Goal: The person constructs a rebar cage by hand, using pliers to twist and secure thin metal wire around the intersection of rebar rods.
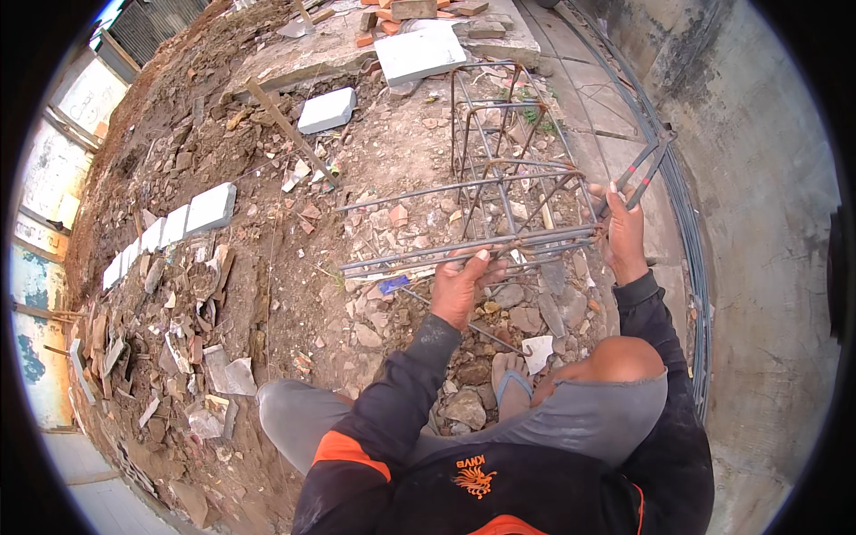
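A cage of rusty steel rebar (499, 179) with square stirrups stands in front of me over the rubble, some of its bars running out to the left. My left hand (459, 292) closes around the near bars, thumb on top. Beside the cage's right corner, my right hand (626, 234) grips a pair of long-handled pincers (655, 160) with red bands on dark handles. Their head points up and away from me. The right fingertips lie close to the bar ends and are partly hidden.
Long steel bars (691, 267) lie along the concrete wall (767, 223) at right. White blocks (211, 209) lie at left, with another white slab (419, 53) near bricks at the back. A wooden stake (290, 131) leans from the soil. My sandalled foot (512, 385) rests among stones.
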Demonstrator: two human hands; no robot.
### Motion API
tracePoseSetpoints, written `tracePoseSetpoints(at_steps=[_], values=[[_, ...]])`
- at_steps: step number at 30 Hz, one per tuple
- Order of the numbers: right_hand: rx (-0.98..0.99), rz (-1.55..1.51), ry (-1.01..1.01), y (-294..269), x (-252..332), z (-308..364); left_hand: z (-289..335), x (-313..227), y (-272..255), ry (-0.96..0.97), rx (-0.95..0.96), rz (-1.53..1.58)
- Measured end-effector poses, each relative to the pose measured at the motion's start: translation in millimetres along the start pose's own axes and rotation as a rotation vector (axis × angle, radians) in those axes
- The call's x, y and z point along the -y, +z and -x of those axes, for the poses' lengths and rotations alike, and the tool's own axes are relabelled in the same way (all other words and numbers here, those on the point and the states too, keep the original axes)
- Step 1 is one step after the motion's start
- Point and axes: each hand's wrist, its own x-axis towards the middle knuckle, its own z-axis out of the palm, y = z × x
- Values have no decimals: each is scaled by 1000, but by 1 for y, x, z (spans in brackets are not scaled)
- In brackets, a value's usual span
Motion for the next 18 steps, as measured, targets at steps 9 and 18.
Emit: tracePoseSetpoints(at_steps=[9,18], values=[[-68,238,-3,-105,-43,73,6,-2,-17,-3,-49,15],[1250,401,655,-133,-144,216,3,-3,-19,16,1,48]])
